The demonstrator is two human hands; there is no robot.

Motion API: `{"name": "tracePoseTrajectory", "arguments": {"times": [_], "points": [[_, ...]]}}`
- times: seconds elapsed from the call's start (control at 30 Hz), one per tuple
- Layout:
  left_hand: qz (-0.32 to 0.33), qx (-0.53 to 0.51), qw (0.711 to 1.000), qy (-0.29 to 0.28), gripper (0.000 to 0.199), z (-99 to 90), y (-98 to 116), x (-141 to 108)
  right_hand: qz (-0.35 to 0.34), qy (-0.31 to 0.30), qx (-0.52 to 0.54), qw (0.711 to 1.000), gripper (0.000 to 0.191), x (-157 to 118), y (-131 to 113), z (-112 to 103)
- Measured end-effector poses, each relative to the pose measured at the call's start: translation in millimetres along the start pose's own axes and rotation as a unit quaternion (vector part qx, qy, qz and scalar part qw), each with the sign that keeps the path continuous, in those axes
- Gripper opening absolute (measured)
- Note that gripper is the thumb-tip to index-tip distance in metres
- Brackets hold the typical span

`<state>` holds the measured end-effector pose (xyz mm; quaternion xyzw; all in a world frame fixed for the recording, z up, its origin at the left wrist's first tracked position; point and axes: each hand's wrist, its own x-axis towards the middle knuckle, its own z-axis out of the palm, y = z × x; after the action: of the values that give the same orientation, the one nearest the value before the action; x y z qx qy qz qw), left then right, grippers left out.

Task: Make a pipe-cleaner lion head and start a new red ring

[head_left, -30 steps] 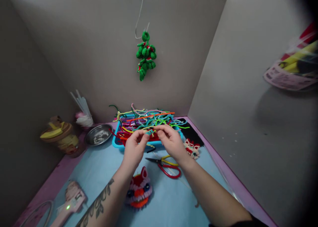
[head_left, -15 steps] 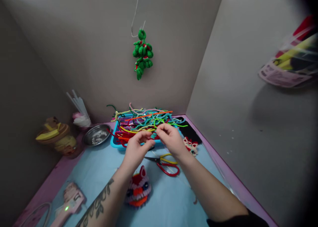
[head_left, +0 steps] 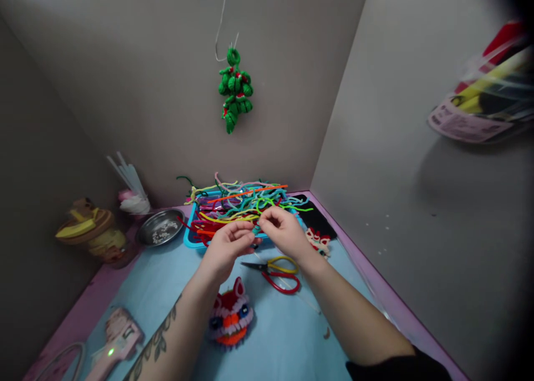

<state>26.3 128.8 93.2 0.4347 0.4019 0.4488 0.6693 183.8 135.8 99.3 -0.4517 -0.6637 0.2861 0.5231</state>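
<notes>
Small teal piece (head_left: 256, 229) is up between your two hands, in front of the blue tray (head_left: 189, 237) and above the blue mat (head_left: 287, 325). Your left hand (head_left: 227, 246) has it in a loose thumb-and-finger pinch, other fingers curled and a bit spread. Your right hand (head_left: 286, 235) pinches it at the upper right, thumb and fingertips together. Fingers cover most of the piece; the bit showing seems to slant up toward your right fingertips, but it's too small to be sure of its long axis or which end is the front.

Tray is heaped with coloured fuzzy strips (head_left: 250, 200), some over the rim. Scissors (head_left: 271, 272) lie on the mat below your hands, blades slightly apart, tips pointing left, yellow and red handles to the right. Purple, red and orange animal head (head_left: 231, 318) sits near your left forearm, ears up, face toward you. Cream and red figure (head_left: 318, 242) is beside your right wrist, partly hidden, next to a black flat object (head_left: 319, 218). Metal dish (head_left: 161, 228) with small white bits is left of the tray. Pink glue gun (head_left: 119, 342), green light on, lies at lower left. Green ornament (head_left: 235, 89) hangs against the back panel, long axis roughly vertical
</notes>
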Motion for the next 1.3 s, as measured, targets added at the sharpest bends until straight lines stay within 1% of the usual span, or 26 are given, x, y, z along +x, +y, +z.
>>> {"name": "tracePoseTrajectory", "arguments": {"times": [0.13, 0.33, 0.57, 0.8, 1.3], "points": [[0.025, 0.026, 0.999, 0.029, 0.042, 1.7, -1.2, 0.7, -0.025, 0.015, -0.046, 0.998, 0.012, -1.8, -3.9, 1.8], [0.032, 0.016, 0.999, 0.039, 0.039, 3.2, -2.7, 2.2, -0.052, 0.022, -0.079, 0.995, 0.012, -4.5, -6.8, 4.4], [0.048, 0.023, 0.998, 0.041, 0.036, 1.8, -5.5, 3.8, -0.059, 0.020, -0.080, 0.995, 0.011, -5.0, -6.1, 6.6], [0.061, 0.027, 0.996, 0.052, 0.028, 0.9, -8.8, 5.9, -0.062, 0.013, -0.084, 0.994, 0.011, -6.0, -5.1, 8.2], [0.059, 0.036, 0.996, 0.058, 0.023, 2.7, -6.1, 4.9, -0.056, 0.011, -0.074, 0.996, 0.012, -6.3, -5.1, 9.5]]}}
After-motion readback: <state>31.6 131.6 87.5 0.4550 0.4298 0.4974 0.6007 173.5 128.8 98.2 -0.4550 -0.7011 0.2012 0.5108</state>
